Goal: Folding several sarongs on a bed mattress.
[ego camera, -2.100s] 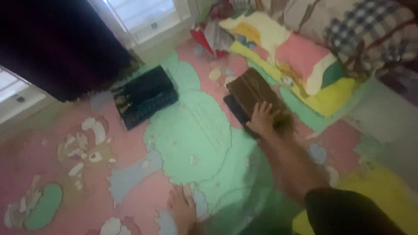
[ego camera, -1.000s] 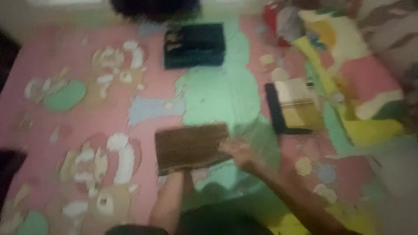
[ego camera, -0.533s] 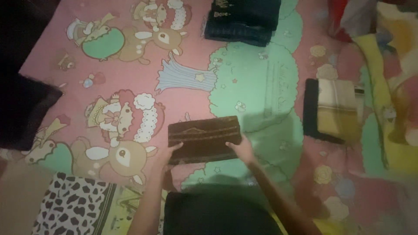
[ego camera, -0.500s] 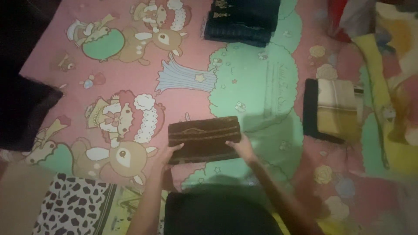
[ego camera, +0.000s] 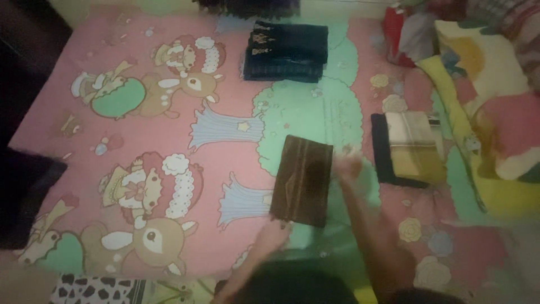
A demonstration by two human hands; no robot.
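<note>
A folded dark brown cloth (ego camera: 302, 179) lies lengthwise on the pink and green cartoon-print sheet (ego camera: 169, 118). My left hand (ego camera: 274, 233) holds its near end. My right hand (ego camera: 347, 169) is blurred at its right edge, touching or just beside it. To the right lies a stack of folded cloths (ego camera: 409, 147), cream and mustard on top of a black one. A folded dark blue cloth pile (ego camera: 286, 50) sits farther away at the top.
Colourful bedding (ego camera: 489, 107) is heaped along the right side. A dark cloth (ego camera: 25, 191) lies at the left edge. A black-and-white spotted fabric (ego camera: 98, 288) shows at the bottom left.
The brown cloth has turned from lying crosswise to lying lengthwise. My view has shifted right, and my right hand has moved up along the cloth's right edge.
</note>
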